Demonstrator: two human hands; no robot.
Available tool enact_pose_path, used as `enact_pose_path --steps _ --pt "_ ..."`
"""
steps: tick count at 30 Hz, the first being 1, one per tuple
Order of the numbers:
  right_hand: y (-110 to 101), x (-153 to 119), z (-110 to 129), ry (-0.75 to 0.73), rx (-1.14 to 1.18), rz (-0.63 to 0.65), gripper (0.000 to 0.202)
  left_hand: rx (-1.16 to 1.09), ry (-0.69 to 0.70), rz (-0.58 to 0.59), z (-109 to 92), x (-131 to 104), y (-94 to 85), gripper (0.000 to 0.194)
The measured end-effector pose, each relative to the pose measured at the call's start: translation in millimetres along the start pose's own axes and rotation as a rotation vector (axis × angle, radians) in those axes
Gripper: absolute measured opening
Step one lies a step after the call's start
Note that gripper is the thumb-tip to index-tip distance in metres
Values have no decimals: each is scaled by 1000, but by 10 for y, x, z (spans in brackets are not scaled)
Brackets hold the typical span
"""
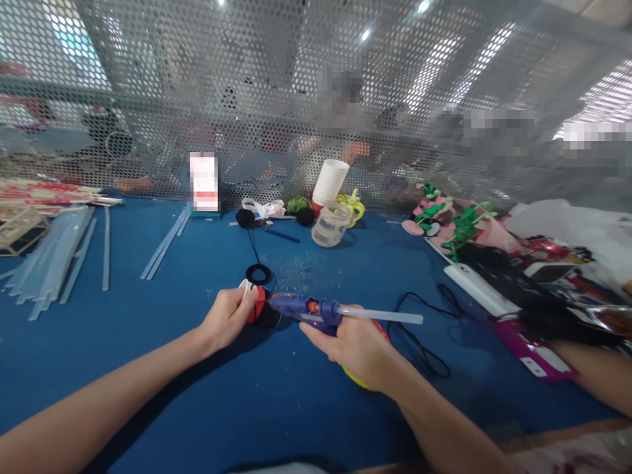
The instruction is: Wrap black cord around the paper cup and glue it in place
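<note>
My left hand is closed around a small red-and-white cup-like piece with black wound about its far end. My right hand grips a blue hot glue gun, its nozzle pointing left at the black part of the piece. From the back of the gun sticks a clear glue stick. Whether the nozzle touches the piece I cannot tell. Just beyond my left hand lies a loop of black yarn, its strand running up to a black yarn ball. Something yellow shows partly beneath my right hand.
Clear glue sticks lie at left, near a phone. A perforated metal screen backs the blue table. White paper cups and a clear jar stand ahead. At right are a power strip and another person's arm.
</note>
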State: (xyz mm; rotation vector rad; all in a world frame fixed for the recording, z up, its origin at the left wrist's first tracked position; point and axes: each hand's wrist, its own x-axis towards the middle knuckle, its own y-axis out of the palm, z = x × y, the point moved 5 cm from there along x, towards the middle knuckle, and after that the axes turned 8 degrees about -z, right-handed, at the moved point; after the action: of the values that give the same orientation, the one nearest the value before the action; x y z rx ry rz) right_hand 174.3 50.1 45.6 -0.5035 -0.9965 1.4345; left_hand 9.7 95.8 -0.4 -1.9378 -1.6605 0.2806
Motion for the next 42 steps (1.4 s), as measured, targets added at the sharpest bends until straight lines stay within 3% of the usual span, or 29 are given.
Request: enact_pose_path --steps 10,20,27,42 --pt "26 28 -65 44 9 56 20 64 263 -22 -64 -35 -21 36" --pt "68 50 -92 224 99 146 17 75 349 -27 -80 -62 -15 34" --pt "64 31 -89 221 126 149 17 85 335 -19 -90 -56 -17 34" --pt "-22 13 6 28 -17 42 16 58 179 -37 -75 -24 -24 38"
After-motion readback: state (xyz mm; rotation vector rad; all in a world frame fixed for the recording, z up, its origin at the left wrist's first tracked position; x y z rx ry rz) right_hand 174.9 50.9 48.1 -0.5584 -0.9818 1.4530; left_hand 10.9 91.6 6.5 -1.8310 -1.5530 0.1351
